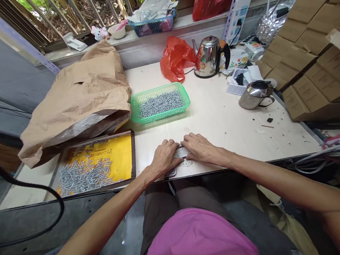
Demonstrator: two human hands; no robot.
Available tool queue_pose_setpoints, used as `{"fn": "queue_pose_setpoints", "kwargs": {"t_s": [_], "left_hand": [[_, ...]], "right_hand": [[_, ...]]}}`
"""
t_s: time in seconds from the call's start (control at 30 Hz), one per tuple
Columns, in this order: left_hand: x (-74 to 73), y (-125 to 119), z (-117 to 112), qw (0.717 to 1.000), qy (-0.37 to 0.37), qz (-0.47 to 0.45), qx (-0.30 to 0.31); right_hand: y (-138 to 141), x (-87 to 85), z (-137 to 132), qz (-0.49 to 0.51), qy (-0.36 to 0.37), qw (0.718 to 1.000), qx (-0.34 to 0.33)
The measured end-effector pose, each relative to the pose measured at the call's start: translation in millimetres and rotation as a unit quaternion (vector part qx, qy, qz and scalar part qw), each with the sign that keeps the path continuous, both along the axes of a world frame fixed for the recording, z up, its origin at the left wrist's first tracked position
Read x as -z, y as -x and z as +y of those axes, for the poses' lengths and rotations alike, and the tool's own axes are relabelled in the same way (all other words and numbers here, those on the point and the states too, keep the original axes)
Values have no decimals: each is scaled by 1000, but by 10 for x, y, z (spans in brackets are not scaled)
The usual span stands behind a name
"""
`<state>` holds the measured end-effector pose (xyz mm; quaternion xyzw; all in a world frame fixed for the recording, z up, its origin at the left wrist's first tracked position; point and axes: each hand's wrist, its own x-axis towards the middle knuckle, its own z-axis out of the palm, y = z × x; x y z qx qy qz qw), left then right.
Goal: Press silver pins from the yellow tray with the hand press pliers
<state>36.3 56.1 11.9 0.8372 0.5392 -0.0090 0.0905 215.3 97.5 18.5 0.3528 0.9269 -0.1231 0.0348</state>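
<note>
At the table's near edge, my left hand (165,156) and my right hand (201,147) are close together, fingers bent around a small flat grey block (181,152) that looks like metal. My fingers cover much of it, so its exact kind is unclear. Beneath my left wrist, a dark-rimmed flat item (171,173) shows in part. To the left lies a shallow brown tray (134,164) with a yellow lining, holding many small shiny metal pins or screws (87,175). Beyond my hands, a green plastic basket (187,101) holds more of the same small metal pieces.
A large brown paper bag (83,80) leans over the tray's back. Farther off stand a kettle (208,56), a red plastic bag (176,58) and a steel jug (255,97). Stacked cardboard boxes (326,75) rise at the right. A black cable (37,187) loops at the left.
</note>
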Motion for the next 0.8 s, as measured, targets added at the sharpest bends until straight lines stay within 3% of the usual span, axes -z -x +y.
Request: {"fn": "queue_pose_setpoints", "kwargs": {"t_s": [0.23,0.43,0.6,0.8], "left_hand": [[49,-58,-72,1000,8,-19,-13],[46,-64,-122,1000,-6,-20,-19],[201,-193,-458,993,-77,-83,-40],[384,-412,-765,985,-68,-158,-11]], "right_hand": [[-14,119,-28,23,13,1000,-8],[-93,109,31,45,-2,999,-11],[-185,53,201,58,38,996,-48],[-44,79,333,40,-15,999,11]]}}
